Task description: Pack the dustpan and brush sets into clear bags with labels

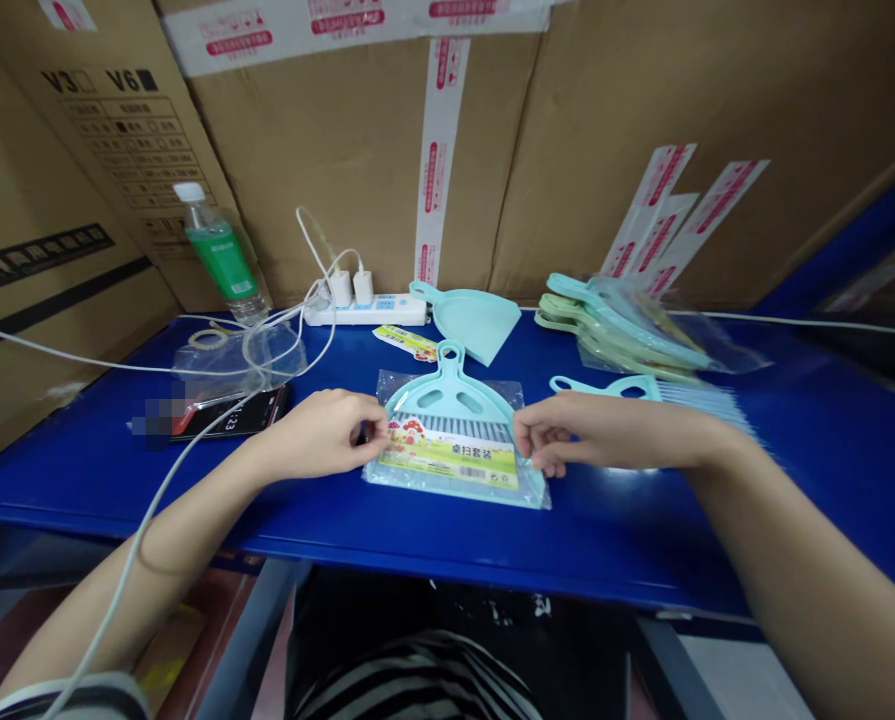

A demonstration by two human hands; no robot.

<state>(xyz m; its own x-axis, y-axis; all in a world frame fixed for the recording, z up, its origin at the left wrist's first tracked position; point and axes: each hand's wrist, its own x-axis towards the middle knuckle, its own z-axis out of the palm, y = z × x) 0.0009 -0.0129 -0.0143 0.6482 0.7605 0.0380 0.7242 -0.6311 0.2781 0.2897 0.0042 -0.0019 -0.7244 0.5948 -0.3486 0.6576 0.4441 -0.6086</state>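
Observation:
In front of me on the blue table lies a bagged dustpan and brush set (453,395), light blue, in a clear plastic bag with a yellow-green printed card (447,458) across it. My left hand (334,432) pinches the left edge of the bag, thumb and fingertips together. At the opposite edge, my right hand (559,430) has its fingers curled closed on the plastic. A loose light blue brush (612,386) lies partly hidden behind my right wrist. Behind the set are an unbagged light blue dustpan (477,318) and another printed card (408,342).
Several bagged sets (627,320) are stacked at the back right. A white power strip (387,309) with two chargers stands near the cardboard boxes (357,160). To the left are a green-labelled bottle (222,255), a phone (229,418) and a cable crossing my left arm.

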